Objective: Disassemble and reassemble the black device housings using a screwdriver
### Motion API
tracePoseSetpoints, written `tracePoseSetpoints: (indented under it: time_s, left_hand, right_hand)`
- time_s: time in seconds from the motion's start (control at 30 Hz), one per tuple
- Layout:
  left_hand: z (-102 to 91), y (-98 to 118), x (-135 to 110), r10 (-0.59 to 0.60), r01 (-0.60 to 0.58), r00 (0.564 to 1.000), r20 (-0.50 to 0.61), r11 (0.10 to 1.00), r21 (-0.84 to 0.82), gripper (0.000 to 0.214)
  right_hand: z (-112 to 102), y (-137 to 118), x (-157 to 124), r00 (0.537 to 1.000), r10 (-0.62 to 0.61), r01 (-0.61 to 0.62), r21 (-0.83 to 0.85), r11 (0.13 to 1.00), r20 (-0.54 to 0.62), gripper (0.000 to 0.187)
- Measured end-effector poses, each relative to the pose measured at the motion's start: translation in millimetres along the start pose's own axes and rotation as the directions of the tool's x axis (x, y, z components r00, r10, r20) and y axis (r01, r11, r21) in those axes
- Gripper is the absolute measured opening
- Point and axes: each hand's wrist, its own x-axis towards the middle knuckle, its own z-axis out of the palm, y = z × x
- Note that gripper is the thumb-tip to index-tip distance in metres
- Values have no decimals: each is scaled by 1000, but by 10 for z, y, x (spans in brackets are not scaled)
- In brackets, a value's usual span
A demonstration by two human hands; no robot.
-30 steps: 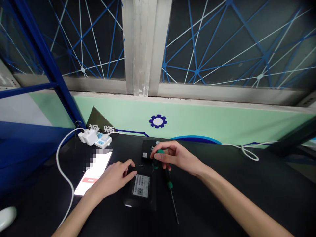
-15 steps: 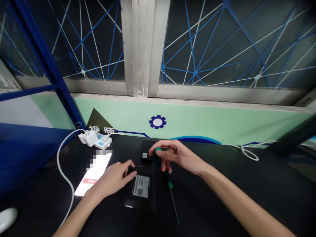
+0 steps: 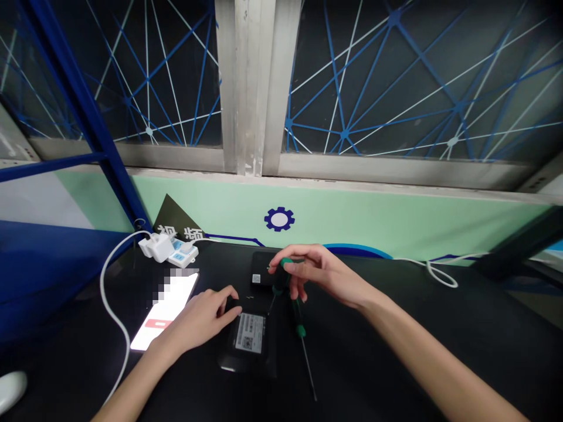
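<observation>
My left hand (image 3: pixel 206 316) is bent over the upper left corner of a flat black device (image 3: pixel 270 351) with a white printed label (image 3: pixel 250 333). Its thumb touches the corner and steadies it; the other fingers are partly hidden. My right hand (image 3: pixel 319 272) is closed on the green and black handle of a screwdriver (image 3: pixel 281 284). That screwdriver is tilted, its shaft pointing down to the device's upper right corner; the exact contact of the tip is too dark to make out. A second green-handled screwdriver (image 3: pixel 308 366) lies on the table below my right hand.
Behind the device lie a black case (image 3: pixel 259 280) with a small code sticker and tiny bright bits (image 3: pixel 250 297), perhaps screws. A lit phone (image 3: pixel 169 308), a power strip (image 3: pixel 185 256) with a white cable (image 3: pixel 105 293), and a white mouse (image 3: pixel 12 391) are on the left.
The view has shifted slightly. My right hand has risen a little, and the screwdriver in it now leans more, with its shaft showing more clearly. My left hand stays on the device.
</observation>
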Motion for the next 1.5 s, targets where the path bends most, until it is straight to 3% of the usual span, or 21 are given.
tracePoseSetpoints:
  time_s: [0.9, 1.5]
  left_hand:
    - [55, 25, 22, 56, -58, 997, -45, 998, -35, 35]
    - [56, 4, 27, 32, -32, 999, -6, 999, -5, 39]
  right_hand:
    - [14, 118, 82, 998, 4, -1, 45, 999, -63, 18]
    - [60, 79, 54, 998, 5, -8, -53, 999, -56, 21]
